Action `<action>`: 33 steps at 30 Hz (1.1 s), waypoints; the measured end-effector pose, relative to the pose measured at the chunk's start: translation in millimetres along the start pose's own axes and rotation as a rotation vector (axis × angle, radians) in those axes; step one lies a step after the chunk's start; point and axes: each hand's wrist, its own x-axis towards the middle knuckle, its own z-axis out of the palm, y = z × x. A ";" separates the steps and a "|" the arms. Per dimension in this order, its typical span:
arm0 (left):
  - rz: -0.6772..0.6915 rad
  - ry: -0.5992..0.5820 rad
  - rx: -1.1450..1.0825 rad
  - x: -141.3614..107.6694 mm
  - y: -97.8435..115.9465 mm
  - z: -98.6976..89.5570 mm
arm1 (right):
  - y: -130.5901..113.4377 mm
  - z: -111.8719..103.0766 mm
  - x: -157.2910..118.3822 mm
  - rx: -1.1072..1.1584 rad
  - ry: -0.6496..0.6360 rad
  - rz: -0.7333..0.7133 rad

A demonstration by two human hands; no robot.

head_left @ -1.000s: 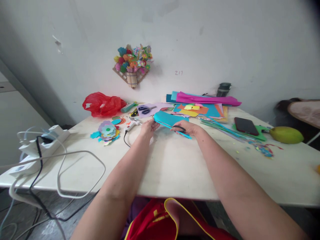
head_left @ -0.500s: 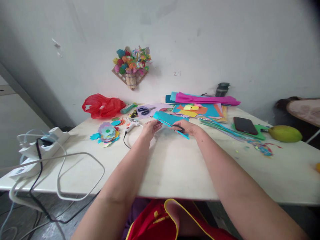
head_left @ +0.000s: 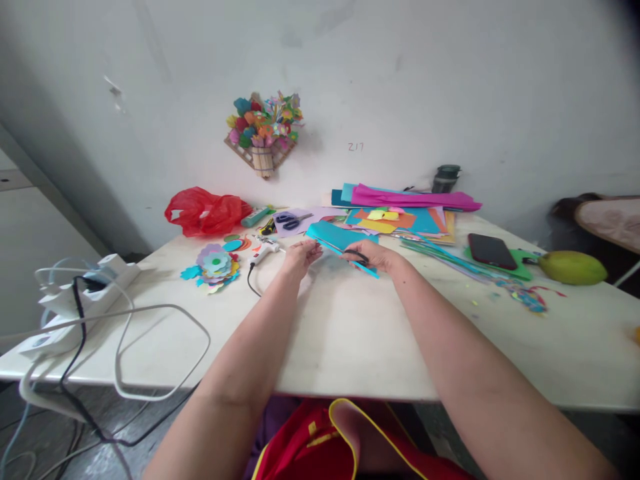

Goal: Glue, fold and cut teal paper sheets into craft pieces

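Blue paper was positioned over the middle of the table, between both hands. From the left, paper flowers and then a glue gun were laid. Just beside the gun, the left hand had been moved slightly down from the paper's left tip; whether the lower edge was pinched by its curled fingers could not be told. By the right hand, black-handled scissors were gripped at this edge, so cutting seemed under way.
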 end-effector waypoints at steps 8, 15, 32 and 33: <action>-0.014 -0.047 0.049 0.2 -2.2 -0.3 | 5.9 -0.9 4.6 0.028 -0.032 -0.005; -0.024 -0.061 0.058 -0.2 -4.4 1.4 | -4.9 2.5 -4.0 -0.015 -0.012 -0.021; -0.038 -0.024 0.017 -0.5 -2.7 0.2 | -7.1 3.7 -4.4 -0.033 -0.015 -0.078; -0.036 -0.013 0.012 -0.1 -2.5 -0.4 | -6.7 3.5 -4.1 -0.033 -0.018 -0.084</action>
